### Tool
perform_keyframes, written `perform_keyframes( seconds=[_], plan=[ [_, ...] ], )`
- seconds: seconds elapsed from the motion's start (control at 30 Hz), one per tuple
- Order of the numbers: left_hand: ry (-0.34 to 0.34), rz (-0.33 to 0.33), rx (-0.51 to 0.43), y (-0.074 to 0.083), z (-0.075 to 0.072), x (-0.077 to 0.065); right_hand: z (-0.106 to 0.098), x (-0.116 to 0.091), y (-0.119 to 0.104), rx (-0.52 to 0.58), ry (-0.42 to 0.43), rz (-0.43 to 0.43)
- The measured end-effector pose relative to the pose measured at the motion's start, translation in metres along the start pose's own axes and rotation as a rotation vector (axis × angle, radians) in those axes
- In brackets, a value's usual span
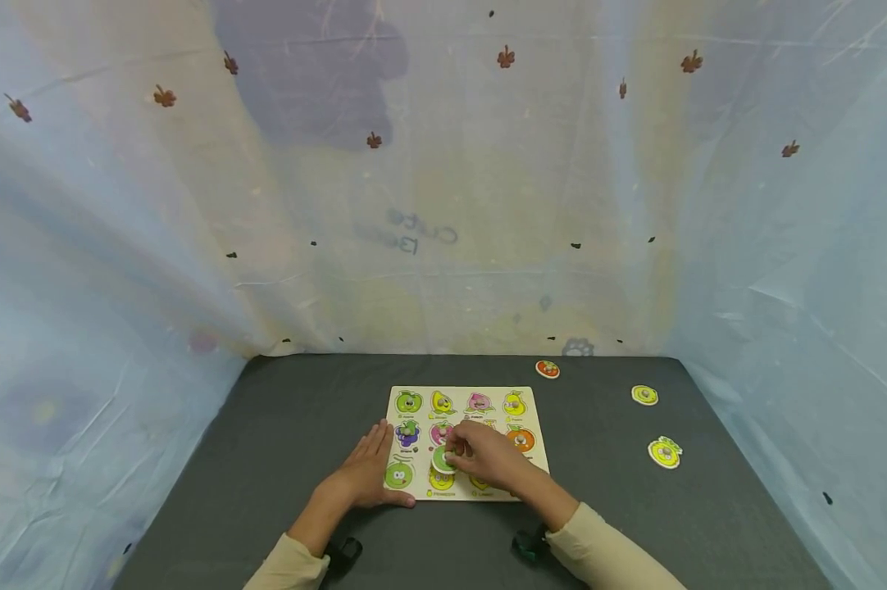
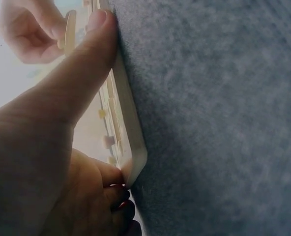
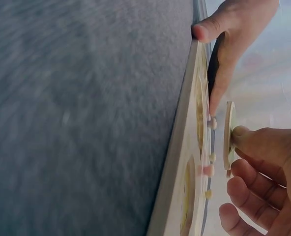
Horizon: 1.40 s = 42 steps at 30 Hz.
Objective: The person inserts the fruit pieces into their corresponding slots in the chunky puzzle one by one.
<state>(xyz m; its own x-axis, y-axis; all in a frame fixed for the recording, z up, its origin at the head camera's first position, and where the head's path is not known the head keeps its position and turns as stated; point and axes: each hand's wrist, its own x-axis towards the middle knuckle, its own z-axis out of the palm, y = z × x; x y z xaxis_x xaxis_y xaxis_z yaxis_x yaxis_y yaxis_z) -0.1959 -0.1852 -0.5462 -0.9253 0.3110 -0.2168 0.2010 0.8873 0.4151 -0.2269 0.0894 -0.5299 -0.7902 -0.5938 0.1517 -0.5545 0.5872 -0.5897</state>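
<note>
A wooden fruit puzzle board [image 1: 424, 419] lies flat on the dark table. My left hand [image 1: 366, 465] rests on its left side, fingers straight along that edge and thumb along the near edge. In the left wrist view the thumb [image 2: 81, 64] lies against the board's rim [image 2: 128, 123]. My right hand [image 1: 488, 455] pinches a round green puzzle piece [image 1: 442, 461] above the lower middle of the board. The right wrist view shows this piece [image 3: 228, 135] on edge, apart from the board. The right hand hides part of the middle and lower rows.
Three loose pieces lie right of the board: a red one [image 1: 548, 369] near the far edge, a round yellow one [image 1: 644, 396], and a yellow one with green leaves [image 1: 665, 452]. Small knobs [image 3: 208, 170] stick up from the board. A pale patterned curtain [image 1: 443, 180] surrounds the table.
</note>
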Motion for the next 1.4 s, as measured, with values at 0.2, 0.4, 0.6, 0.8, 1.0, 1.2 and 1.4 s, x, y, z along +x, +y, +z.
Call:
perform_keyframes(
  seconds=[0.2, 0.4, 0.6, 0.8, 1.0, 1.2, 1.4],
  plan=[
    [0.001, 0.010, -0.015, 0.000, -0.001, 0.000, 0.008, 0.008, -0.003, -0.017, -0.005, -0.028],
    [-0.001, 0.032, -0.046, -0.007, 0.003, 0.004, 0.014, 0.017, -0.009, -0.015, -0.013, -0.041],
    [0.029, 0.039, -0.041, -0.016, 0.013, 0.009, 0.021, 0.025, -0.012, -0.030, -0.037, -0.055],
    [-0.014, 0.032, -0.038, -0.007, 0.004, 0.004, 0.029, 0.031, -0.016, -0.043, -0.060, -0.066],
    [-0.021, 0.015, 0.001, 0.004, -0.006, -0.002, 0.032, 0.033, -0.022, -0.056, -0.089, -0.078],
    [-0.013, 0.014, 0.028, 0.003, -0.004, -0.001, 0.035, 0.036, -0.025, -0.056, -0.108, -0.081],
    [-0.010, 0.024, 0.009, 0.002, -0.003, -0.001, 0.041, 0.041, -0.025, -0.070, -0.138, -0.081]
  ],
)
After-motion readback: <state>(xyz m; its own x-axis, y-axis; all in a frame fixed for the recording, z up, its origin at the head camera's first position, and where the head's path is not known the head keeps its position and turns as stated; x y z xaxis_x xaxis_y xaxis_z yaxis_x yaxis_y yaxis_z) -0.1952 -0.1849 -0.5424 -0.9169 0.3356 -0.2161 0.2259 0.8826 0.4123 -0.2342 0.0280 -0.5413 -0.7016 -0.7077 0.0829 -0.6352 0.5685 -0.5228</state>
